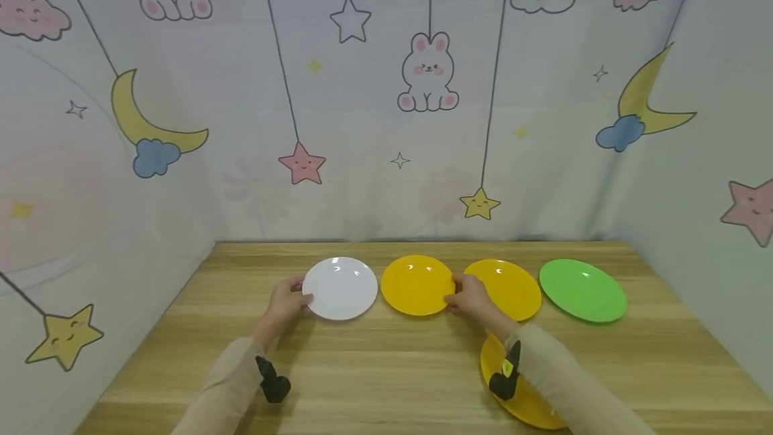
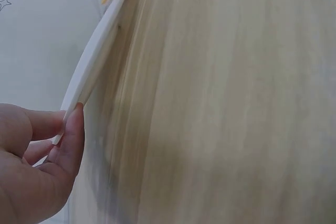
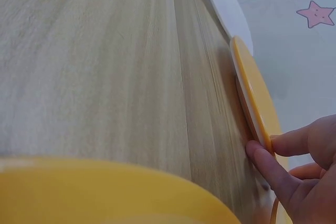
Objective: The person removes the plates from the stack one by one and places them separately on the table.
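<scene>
A white plate (image 1: 340, 289) lies toward the back left of the table, its left rim pinched by my left hand (image 1: 288, 302). In the left wrist view, the thumb and fingers of that hand (image 2: 44, 153) grip the rim from both faces of the white plate (image 2: 94, 51). Just right of it is a yellow plate (image 1: 418, 285). My right hand (image 1: 474, 297) pinches this plate's right edge, as the right wrist view shows with the thumb and fingers on the rim of the yellow plate (image 3: 257, 90). The right hand partly covers a second yellow plate (image 1: 513, 289) behind it.
A green plate (image 1: 582, 291) stands at the right end of the row. Another yellow plate (image 1: 525, 395) lies nearer the front, partly under the right sleeve (image 1: 561, 368). The wooden table (image 1: 374, 368) ends against a patterned cloth backdrop (image 1: 374, 119) behind and at both sides.
</scene>
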Demonstrator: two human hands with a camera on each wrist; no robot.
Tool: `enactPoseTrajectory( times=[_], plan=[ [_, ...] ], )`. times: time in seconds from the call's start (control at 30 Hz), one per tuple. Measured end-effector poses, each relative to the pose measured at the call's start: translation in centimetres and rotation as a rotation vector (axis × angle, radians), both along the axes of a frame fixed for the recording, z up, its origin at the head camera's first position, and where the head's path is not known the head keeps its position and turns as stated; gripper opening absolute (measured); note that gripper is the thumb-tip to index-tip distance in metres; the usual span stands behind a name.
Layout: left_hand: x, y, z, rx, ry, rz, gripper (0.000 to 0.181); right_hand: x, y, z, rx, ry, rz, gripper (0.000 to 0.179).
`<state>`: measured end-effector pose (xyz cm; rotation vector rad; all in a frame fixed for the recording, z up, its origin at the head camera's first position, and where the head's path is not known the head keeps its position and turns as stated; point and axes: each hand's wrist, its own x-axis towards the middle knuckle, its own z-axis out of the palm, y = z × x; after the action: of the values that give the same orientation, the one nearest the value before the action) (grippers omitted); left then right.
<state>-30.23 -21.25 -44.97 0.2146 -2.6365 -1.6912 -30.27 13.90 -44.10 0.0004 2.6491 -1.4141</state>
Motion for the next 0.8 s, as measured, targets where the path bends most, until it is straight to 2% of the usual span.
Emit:
enactPoseTrajectory(
  times=[0.3,0.53,0.8],
  plan=[
    [-0.39,0.53,-0.66,-0.059,0.002,0.0,0.046,0.15,0.04,0.01,-0.011,0.008,0.004,0.029],
    [-0.28,0.29,-1.01,-0.062,-0.013,-0.021,0.045,0.14,0.08,-0.43,-0.018,0.015,0.005,0.022],
    [-0.3,0.07,-0.8,-0.069,0.017,0.026,0.041,0.1,-0.07,-0.22,-0.01,0.018,0.0,0.02]
  ],
)
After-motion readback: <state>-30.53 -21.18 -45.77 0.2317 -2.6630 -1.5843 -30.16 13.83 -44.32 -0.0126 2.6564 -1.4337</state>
